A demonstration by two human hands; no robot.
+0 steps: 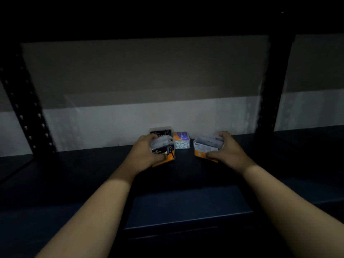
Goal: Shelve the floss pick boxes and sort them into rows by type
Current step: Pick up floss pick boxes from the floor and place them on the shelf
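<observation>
Down front, both forearms reach in over the dark shelf [186, 207], which is pretty dim. Left hand [147, 153] has its fingers and thumb curled round a black-and-orange floss box [165, 152], clear lid on top, gripping it from the left side. Right hand [228, 151] is wrapped round a white-and-orange floss box [205, 148], thumb across the front and fingers over the far edge. Between the two, a bit further back, sits a purple-topped clear box [181, 140] on the shelf. Just behind the left-hand box there's another black box [160, 132], right up by the pale back wall [130, 116]. Black perforated uprights [26, 108] frame both sides.
</observation>
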